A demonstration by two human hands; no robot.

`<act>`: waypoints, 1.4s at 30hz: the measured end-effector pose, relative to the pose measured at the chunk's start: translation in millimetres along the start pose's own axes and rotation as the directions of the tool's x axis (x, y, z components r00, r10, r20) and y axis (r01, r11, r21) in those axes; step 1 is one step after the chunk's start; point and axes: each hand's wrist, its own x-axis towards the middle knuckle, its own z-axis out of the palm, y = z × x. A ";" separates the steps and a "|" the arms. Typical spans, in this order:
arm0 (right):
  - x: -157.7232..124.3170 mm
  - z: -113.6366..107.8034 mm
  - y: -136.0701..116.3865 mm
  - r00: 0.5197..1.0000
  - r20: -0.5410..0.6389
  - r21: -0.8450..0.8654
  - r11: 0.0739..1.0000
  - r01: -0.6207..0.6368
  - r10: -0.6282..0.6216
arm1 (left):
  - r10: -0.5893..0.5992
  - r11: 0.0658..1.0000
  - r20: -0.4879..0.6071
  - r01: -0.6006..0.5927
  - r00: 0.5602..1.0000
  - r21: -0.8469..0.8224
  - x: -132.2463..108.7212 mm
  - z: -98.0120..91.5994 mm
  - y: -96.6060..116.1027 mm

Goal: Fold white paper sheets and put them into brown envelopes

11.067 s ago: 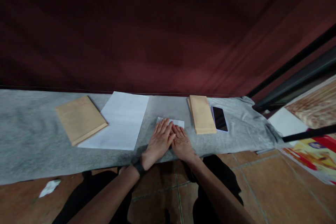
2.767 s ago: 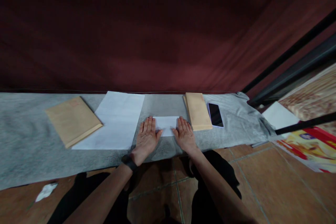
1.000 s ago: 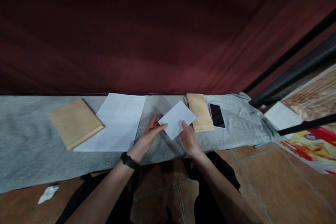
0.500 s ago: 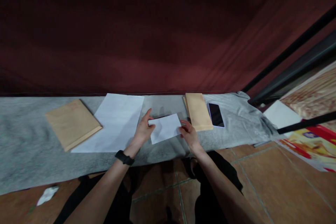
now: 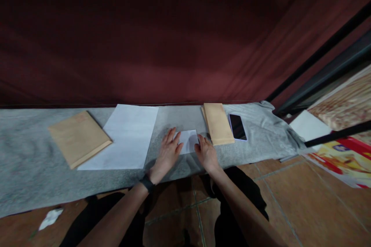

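A small folded sheet of white paper lies on the grey cloth between my hands. My left hand rests over its left end, fingers spread and palm down. At the right edge of the paper, my right hand touches it with thumb and fingertips, the fingers somewhat apart. A large white sheet lies flat to the left. Just right of my right hand sit brown paper envelopes, stacked.
Grey cloth covers the narrow bench. A larger brown envelope overlaps the big sheet at left. A phone lies right of the envelopes. Behind hangs a dark red curtain; a colourful box and dark bars stand at right.
The small paper has gone from being held between both hands to lying on the cloth, and less of it shows. My left hand has moved right and spread over it.
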 end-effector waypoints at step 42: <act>-39.4 -0.1 15.1 0.945 0.058 -0.063 0.943 0.326 -0.323 | 0.010 0.982 0.013 -0.012 1.000 0.189 -42.4 -1.4 0.3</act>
